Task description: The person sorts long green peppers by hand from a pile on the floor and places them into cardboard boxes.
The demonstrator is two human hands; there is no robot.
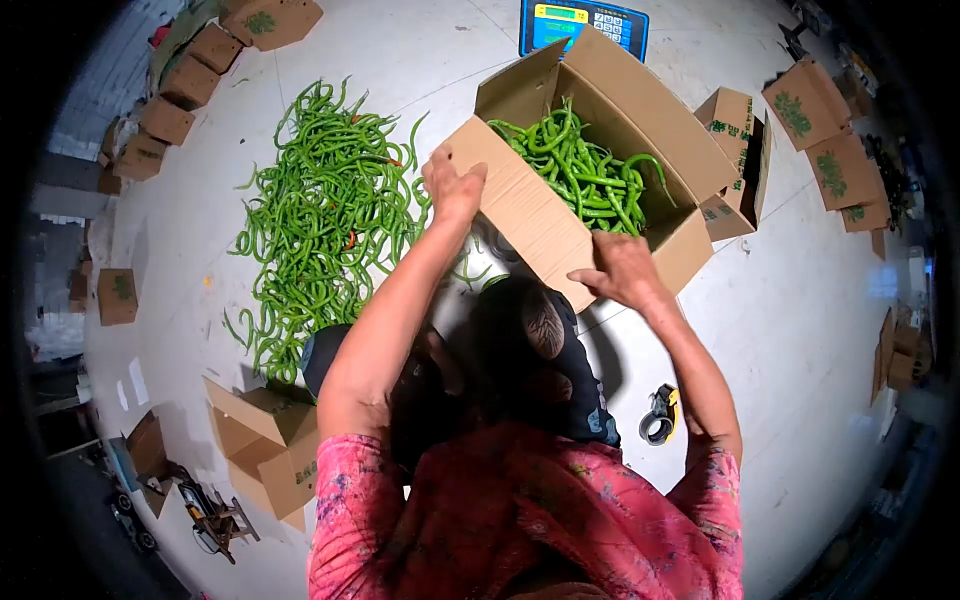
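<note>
In the head view an open cardboard box (640,110) stands before me, partly filled with long green chili peppers (580,170). Its near flap is folded outward toward me. My left hand (453,188) grips the left end of that flap, fingers bent over its edge. At the flap's right end my right hand (622,270) is closed on the cardboard, thumb on the outer face and fingers toward the inside. To the left, a wide heap of green peppers (325,200) lies on the floor, with a few red ones among them.
A blue digital scale (583,25) is behind the box. Another open box (735,150) stands to its right, and one (265,440) sits at lower left. A tape dispenser (660,415) lies on the floor by my right arm. More boxes (190,80) line both sides.
</note>
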